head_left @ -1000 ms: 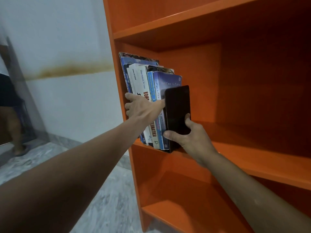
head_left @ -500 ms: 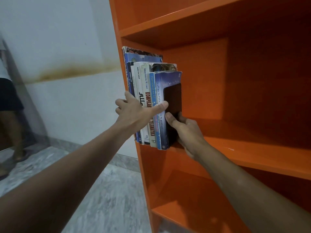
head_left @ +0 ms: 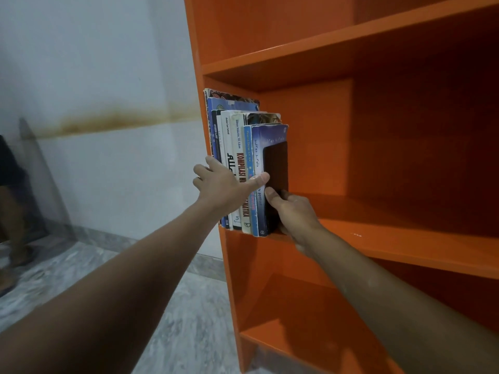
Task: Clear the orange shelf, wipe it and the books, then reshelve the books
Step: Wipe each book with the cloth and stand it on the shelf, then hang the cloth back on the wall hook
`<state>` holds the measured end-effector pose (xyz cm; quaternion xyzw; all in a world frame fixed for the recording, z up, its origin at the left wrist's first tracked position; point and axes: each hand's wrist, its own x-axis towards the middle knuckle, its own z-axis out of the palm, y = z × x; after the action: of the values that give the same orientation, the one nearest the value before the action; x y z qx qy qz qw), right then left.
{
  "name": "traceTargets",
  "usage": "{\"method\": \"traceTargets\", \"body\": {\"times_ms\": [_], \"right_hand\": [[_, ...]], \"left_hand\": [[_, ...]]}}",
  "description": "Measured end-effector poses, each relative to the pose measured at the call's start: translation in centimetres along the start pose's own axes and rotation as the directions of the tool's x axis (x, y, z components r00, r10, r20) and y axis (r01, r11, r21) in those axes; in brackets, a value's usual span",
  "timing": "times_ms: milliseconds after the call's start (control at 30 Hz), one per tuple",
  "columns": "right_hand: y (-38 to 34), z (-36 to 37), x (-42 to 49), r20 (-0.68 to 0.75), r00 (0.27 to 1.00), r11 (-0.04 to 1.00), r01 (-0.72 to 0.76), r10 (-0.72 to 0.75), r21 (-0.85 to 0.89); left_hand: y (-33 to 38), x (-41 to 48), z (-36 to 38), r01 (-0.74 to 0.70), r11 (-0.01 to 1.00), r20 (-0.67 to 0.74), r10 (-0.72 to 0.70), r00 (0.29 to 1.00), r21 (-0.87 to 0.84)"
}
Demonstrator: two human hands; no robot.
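Books upright at left end of orange shelf, left hand spread flat on spines, right hand gripping dark book beside them.

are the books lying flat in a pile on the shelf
No, the books stand upright on their bottom edges at the left end of the orange shelf.
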<state>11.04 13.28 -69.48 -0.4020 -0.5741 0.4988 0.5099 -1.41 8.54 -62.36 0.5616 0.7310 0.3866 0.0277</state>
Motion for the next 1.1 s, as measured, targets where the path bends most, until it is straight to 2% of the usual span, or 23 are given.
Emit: {"method": "traceTargets", "body": {"times_ms": [200,400,533,633,733,833,967,1100], "right_hand": [[-0.9,1.2,-2.2,-0.182,0.983,0.981,-0.004,-0.032,-0.196],[-0.7,3.8,-5.5,-0.294,0.944,0.925,0.027,-0.148,-0.378],[1.4,6.3,-8.7,-0.410,0.875,0.888,0.048,-0.258,-0.458],[4.8,7.9,-11.9,-0.454,0.862,0.879,-0.020,-0.227,-0.477],[9.0,8.1,-15.8,-0.394,0.906,0.804,-0.118,-0.153,-0.583],[12.6,6.8,-19.8,-0.374,0.924,0.716,-0.208,-0.079,-0.666],[15.6,3.6,-25.9,-0.351,0.936,0.556,-0.304,0.024,-0.774],[16.9,0.5,-31.5,-0.407,0.904,0.431,-0.423,0.135,-0.797]], "left_hand": [[-1.7,-2.1,0.0,-0.098,0.995,0.020,0.098,0.995,0.020],[-6.6,-5.1,-0.1,-0.152,0.988,0.089,0.150,0.985,0.007],[-10.8,-8.0,1.7,-0.116,0.993,0.176,0.112,0.978,0.013],[-14.4,-11.7,4.5,-0.044,0.999,0.315,0.039,0.948,0.009],[-17.9,-15.5,7.8,-0.032,0.999,0.467,0.015,0.884,0.028],[-19.7,-19.0,10.0,-0.091,0.993,0.582,0.034,0.812,0.069],[-20.1,-22.7,12.8,-0.364,0.926,0.754,0.170,0.635,0.098],[-18.7,-26.9,14.4,-0.476,0.871,0.912,0.092,0.399,0.120]]}}
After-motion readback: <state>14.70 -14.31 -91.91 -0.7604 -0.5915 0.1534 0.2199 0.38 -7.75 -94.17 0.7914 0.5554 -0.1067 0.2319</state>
